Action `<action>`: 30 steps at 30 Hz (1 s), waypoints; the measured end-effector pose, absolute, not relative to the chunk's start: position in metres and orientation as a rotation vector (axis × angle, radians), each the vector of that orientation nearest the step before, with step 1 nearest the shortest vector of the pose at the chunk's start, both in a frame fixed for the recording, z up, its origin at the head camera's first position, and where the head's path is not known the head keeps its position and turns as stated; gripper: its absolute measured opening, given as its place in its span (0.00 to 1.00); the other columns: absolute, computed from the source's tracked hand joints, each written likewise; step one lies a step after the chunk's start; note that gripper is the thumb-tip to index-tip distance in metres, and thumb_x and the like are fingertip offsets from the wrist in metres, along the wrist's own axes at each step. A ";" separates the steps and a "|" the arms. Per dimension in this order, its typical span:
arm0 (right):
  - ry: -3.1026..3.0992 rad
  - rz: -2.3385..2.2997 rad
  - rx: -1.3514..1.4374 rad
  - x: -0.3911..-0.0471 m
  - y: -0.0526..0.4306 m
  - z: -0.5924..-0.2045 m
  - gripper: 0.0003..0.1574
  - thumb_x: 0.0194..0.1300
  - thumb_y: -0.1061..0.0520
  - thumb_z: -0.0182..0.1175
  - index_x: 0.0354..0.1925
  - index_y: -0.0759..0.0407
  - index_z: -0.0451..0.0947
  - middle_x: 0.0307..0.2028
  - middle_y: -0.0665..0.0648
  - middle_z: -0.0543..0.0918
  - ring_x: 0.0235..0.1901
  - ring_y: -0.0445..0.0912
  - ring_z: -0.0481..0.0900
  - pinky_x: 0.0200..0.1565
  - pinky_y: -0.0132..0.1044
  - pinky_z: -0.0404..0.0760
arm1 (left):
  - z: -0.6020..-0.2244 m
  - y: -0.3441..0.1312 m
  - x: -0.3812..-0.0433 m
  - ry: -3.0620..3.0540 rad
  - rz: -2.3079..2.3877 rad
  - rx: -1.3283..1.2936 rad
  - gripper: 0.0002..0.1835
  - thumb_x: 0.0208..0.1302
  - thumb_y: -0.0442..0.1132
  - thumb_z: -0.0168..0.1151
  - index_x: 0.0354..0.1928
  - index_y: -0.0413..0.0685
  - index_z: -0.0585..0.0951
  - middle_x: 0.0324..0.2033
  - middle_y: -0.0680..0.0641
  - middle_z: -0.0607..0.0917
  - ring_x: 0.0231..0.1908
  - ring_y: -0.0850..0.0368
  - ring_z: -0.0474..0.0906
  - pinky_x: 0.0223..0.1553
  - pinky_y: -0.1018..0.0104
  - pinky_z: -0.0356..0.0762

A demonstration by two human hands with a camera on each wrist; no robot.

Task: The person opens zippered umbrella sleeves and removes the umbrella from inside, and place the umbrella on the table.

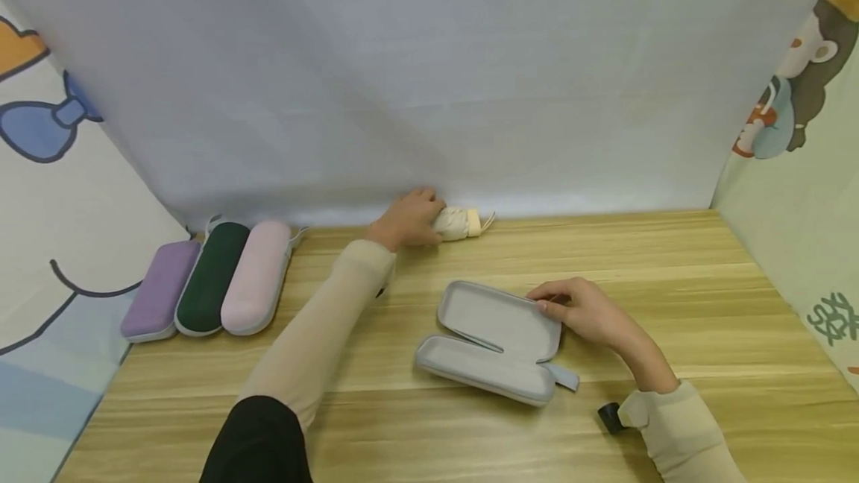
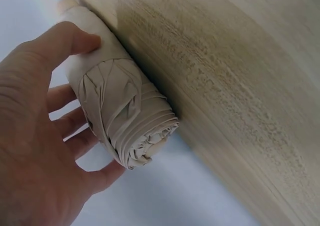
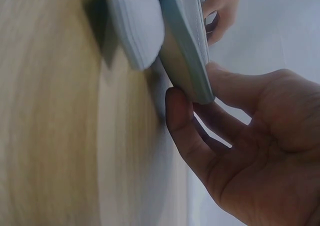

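Observation:
At the back of the table my left hand [image 1: 408,221] holds a cream folded compact umbrella [image 1: 458,223] lying on its side. In the left wrist view, the thumb lies over the umbrella's cover [image 2: 112,93] and the fingers reach round its other side; the gathered fabric end faces the camera. An oblong hard case [image 1: 499,315] lies unfolded in the middle, its pale grey inside showing and a grey strap [image 1: 564,377] at its right end. My right hand [image 1: 590,313] pinches the right edge of the case's far half between thumb and fingers.
To the left, three similar cases lie side by side: purple [image 1: 161,289], dark green [image 1: 213,278] and pink [image 1: 258,278]. A pale cloth wall [image 1: 429,80] rises along the table's back edge. Printed panels stand at both sides.

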State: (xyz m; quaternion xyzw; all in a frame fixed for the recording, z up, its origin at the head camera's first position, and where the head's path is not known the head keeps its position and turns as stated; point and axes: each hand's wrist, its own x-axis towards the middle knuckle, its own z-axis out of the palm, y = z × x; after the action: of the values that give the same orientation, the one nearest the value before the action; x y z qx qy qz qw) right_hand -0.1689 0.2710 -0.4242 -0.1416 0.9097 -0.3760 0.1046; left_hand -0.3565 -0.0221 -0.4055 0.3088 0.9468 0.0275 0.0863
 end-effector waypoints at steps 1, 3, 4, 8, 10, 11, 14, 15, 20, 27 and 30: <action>2.682 -1.113 -0.417 -0.169 0.271 -0.424 0.16 0.77 0.59 0.59 0.57 0.59 0.86 0.57 0.64 0.87 0.58 0.59 0.83 0.57 0.55 0.82 | -0.405 -0.022 -0.355 2.822 0.077 0.904 0.36 0.67 0.49 0.66 0.74 0.45 0.71 0.71 0.40 0.71 0.74 0.41 0.64 0.75 0.36 0.60; 2.685 -1.122 -0.414 -0.168 0.270 -0.425 0.16 0.77 0.60 0.59 0.57 0.60 0.86 0.57 0.65 0.86 0.57 0.59 0.83 0.56 0.55 0.82 | -0.405 -0.023 -0.352 2.822 0.075 0.875 0.38 0.69 0.49 0.64 0.77 0.45 0.67 0.74 0.39 0.68 0.77 0.40 0.61 0.76 0.34 0.56; 2.687 -1.126 -0.414 -0.168 0.270 -0.425 0.16 0.77 0.60 0.59 0.57 0.60 0.86 0.57 0.65 0.86 0.57 0.59 0.83 0.56 0.55 0.83 | -0.405 -0.023 -0.351 2.823 0.079 0.860 0.39 0.71 0.49 0.63 0.79 0.45 0.64 0.76 0.39 0.66 0.78 0.40 0.59 0.77 0.33 0.55; 2.699 -1.138 -0.398 -0.169 0.269 -0.426 0.15 0.76 0.60 0.59 0.56 0.60 0.87 0.56 0.65 0.87 0.55 0.58 0.84 0.53 0.51 0.83 | -0.404 -0.032 -0.341 2.871 0.118 0.814 0.42 0.75 0.54 0.59 0.82 0.45 0.56 0.79 0.38 0.62 0.79 0.37 0.57 0.76 0.33 0.57; 2.705 -1.142 -0.391 -0.169 0.269 -0.426 0.15 0.76 0.61 0.59 0.56 0.59 0.87 0.56 0.65 0.87 0.54 0.57 0.84 0.52 0.49 0.83 | -0.404 -0.039 -0.334 2.908 0.151 0.784 0.42 0.77 0.56 0.57 0.82 0.45 0.55 0.79 0.37 0.62 0.78 0.36 0.58 0.75 0.33 0.59; 2.707 -1.141 -0.389 -0.169 0.269 -0.426 0.15 0.76 0.60 0.59 0.56 0.59 0.87 0.56 0.65 0.87 0.54 0.57 0.84 0.52 0.49 0.83 | -0.403 -0.043 -0.329 2.927 0.171 0.767 0.42 0.77 0.57 0.57 0.82 0.45 0.55 0.78 0.38 0.62 0.77 0.36 0.59 0.74 0.33 0.61; 2.709 -1.140 -0.386 -0.169 0.270 -0.427 0.15 0.76 0.61 0.59 0.56 0.59 0.87 0.55 0.65 0.87 0.52 0.56 0.84 0.51 0.47 0.82 | -0.401 -0.057 -0.315 2.968 0.203 0.695 0.40 0.78 0.56 0.56 0.82 0.44 0.57 0.77 0.37 0.65 0.76 0.35 0.61 0.71 0.31 0.63; 2.710 -1.139 -0.386 -0.169 0.270 -0.427 0.15 0.76 0.61 0.59 0.56 0.59 0.87 0.55 0.65 0.87 0.52 0.55 0.84 0.50 0.47 0.82 | -0.401 -0.061 -0.310 2.988 0.210 0.657 0.39 0.78 0.55 0.56 0.81 0.44 0.59 0.76 0.36 0.66 0.75 0.34 0.62 0.71 0.31 0.63; 2.719 -1.128 -0.385 -0.170 0.270 -0.428 0.15 0.77 0.60 0.59 0.56 0.59 0.87 0.56 0.65 0.87 0.54 0.57 0.84 0.52 0.49 0.83 | -0.392 -0.087 -0.285 3.066 0.266 0.388 0.31 0.78 0.43 0.51 0.78 0.40 0.63 0.71 0.33 0.70 0.71 0.30 0.64 0.67 0.28 0.64; 2.728 -1.119 -0.389 -0.169 0.270 -0.428 0.16 0.77 0.61 0.59 0.56 0.60 0.87 0.57 0.66 0.86 0.58 0.62 0.83 0.57 0.57 0.82 | -0.372 -0.126 -0.255 3.114 0.234 0.093 0.29 0.78 0.42 0.50 0.71 0.27 0.65 0.65 0.23 0.69 0.66 0.21 0.63 0.60 0.22 0.66; 2.731 -1.120 -0.392 -0.170 0.269 -0.428 0.15 0.76 0.61 0.59 0.56 0.60 0.87 0.57 0.66 0.87 0.58 0.62 0.83 0.57 0.57 0.82 | -0.372 -0.147 -0.246 3.156 0.174 0.025 0.31 0.78 0.42 0.52 0.69 0.22 0.65 0.62 0.17 0.69 0.63 0.15 0.64 0.56 0.19 0.69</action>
State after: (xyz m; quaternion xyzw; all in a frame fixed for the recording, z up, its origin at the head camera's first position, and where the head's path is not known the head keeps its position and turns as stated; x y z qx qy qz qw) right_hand -0.1698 0.2692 -0.4281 -0.1313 0.9141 -0.3749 0.0818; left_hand -0.2458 -0.1469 -0.3719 0.0079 0.9984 0.0550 -0.0096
